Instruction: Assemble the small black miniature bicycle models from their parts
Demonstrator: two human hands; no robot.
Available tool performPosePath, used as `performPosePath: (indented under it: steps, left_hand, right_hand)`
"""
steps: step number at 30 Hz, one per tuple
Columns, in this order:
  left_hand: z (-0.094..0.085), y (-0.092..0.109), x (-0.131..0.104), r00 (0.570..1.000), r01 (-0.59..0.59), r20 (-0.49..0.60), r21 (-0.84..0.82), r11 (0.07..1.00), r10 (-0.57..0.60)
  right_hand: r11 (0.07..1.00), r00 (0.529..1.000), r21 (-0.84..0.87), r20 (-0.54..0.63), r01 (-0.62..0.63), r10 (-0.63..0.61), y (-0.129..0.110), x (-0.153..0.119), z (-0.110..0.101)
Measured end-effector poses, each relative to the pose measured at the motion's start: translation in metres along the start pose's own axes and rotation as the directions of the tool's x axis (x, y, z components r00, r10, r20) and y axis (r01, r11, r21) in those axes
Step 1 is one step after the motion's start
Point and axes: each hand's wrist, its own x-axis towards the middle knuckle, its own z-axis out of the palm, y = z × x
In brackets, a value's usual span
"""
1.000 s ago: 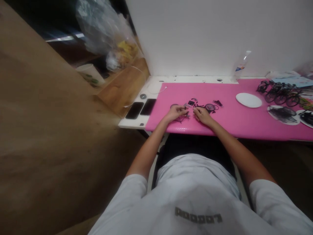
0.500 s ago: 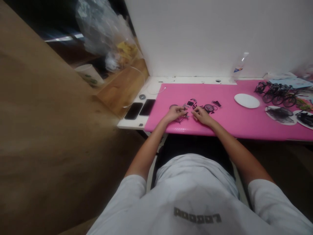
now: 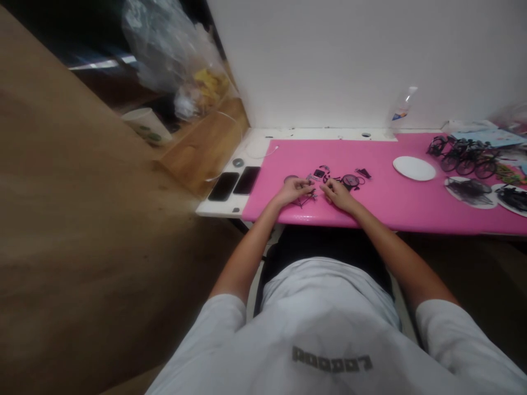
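Left hand [image 3: 293, 191] pinches a dark frame [image 3: 303, 201]; right hand [image 3: 338, 195] bunches fingertips (hold unclear): likely fitting, next needing alignment.

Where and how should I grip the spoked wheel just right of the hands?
Probably pinch the spoked wheel by its rim, from the far side: it seems to lie flat on the pink mat, with dark parts crowding its left and near edges.
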Motion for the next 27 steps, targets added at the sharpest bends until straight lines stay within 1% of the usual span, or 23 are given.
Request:
performPosePath:
  steps: [8,15,21,27]
  left_hand:
    - [0.0005,-0.0018,0.0009,0.999,0.011,-0.031,-0.002,1.0,-0.011]
    - [0.0,-0.003,0.0017,0.999,0.002,-0.035,0.023,1.0,-0.002]
    - [0.0004,-0.0013,0.0018,1.0,0.006,-0.021,0.023,1.0,-0.006]
    - [0.0034,0.0013,-0.0009,1.0,0.007,-0.03,0.007,1.0,-0.006]
  right_hand:
    - [1.0,0.999,-0.027,-0.041,-0.007,0.006,0.0055,0.0025,0.0047]
    - [0.981,0.99,-0.182,-0.111,0.061,-0.082,0.0084,0.0054,0.0038]
    - [0.976,0.99,-0.21,-0.118,0.05,-0.076,0.0081,0.0053,0.0043]
    - [0.975,0.989,-0.211,-0.115,0.071,-0.097,0.0066,0.0051,0.0045]
